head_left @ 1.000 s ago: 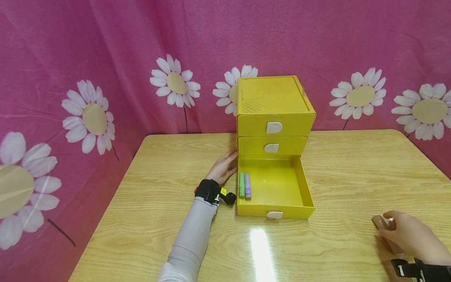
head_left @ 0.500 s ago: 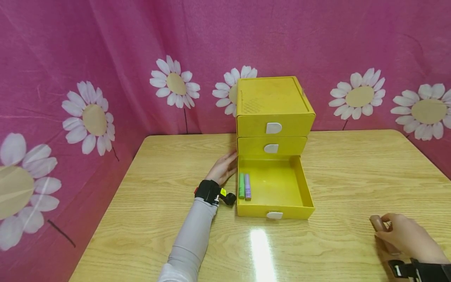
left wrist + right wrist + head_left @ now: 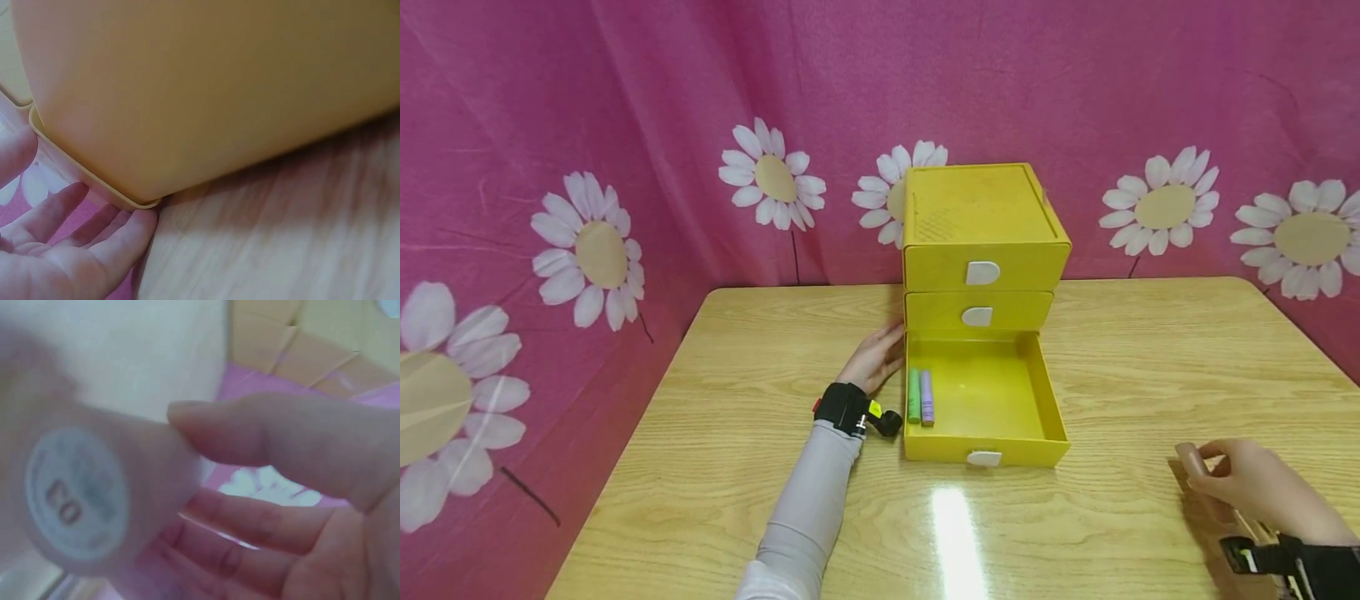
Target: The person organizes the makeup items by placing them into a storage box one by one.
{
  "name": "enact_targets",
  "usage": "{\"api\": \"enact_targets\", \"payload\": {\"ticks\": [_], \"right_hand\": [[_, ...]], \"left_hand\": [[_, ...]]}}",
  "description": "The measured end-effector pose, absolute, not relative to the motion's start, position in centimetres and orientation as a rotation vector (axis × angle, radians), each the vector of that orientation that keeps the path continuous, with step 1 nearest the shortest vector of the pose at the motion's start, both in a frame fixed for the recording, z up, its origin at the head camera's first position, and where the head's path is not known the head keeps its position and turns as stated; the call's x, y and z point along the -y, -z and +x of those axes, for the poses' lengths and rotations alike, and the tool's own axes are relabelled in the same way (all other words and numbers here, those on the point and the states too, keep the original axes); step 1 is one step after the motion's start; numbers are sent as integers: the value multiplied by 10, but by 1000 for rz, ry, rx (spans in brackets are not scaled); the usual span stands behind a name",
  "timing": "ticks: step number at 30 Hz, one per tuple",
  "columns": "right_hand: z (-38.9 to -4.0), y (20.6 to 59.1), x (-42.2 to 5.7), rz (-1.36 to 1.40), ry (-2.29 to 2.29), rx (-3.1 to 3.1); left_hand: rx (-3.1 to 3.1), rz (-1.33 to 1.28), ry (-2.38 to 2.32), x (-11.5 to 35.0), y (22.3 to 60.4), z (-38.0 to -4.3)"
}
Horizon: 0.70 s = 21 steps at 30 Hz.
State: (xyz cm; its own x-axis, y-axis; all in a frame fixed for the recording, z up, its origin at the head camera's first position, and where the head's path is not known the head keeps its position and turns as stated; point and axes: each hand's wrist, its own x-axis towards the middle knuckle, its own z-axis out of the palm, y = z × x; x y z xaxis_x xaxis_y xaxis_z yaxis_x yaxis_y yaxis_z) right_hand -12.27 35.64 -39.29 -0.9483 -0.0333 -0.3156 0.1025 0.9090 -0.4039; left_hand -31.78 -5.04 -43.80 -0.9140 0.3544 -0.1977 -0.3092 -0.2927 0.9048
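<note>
My right hand (image 3: 1262, 487), at the lower right in the head view, pinches a brownish-pink cosmetic tube (image 3: 1201, 479) between thumb and fingers. In the right wrist view the tube (image 3: 156, 462) shows a round pale label reading 03 on its end. My left hand (image 3: 871, 362) touches the left side of a yellow drawer cabinet (image 3: 981, 200); in the left wrist view its fingertips (image 3: 142, 225) press on the cabinet's edge. The bottom drawer (image 3: 992, 383) is pulled out. Inside, along its left wall, lie a green tube (image 3: 914, 396) and a purple tube (image 3: 927, 398).
Two upper drawers with white pull tabs (image 3: 982, 272) are closed. The cabinet stands on a wood-grain table (image 3: 1120, 358), backed by a pink flowered curtain (image 3: 820, 67). Something thin and gold-toned (image 3: 1255, 529) shows under the right wrist.
My right hand has moved a little left and up with the cosmetic tube. The left hand stays at the cabinet, and the drawer and its contents have not moved.
</note>
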Motion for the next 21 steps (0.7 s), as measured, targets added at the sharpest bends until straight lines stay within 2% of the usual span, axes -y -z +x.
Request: {"api": "enact_targets", "payload": {"ticks": [9,21], "right_hand": [[-148,351,-329,-81,824,-2784],[-187,319,-278,-216,962,-2742]], "left_hand": [[-1542,64,-2255,50,439,-317],[-1547,73,-2249,51,438,-317]]}}
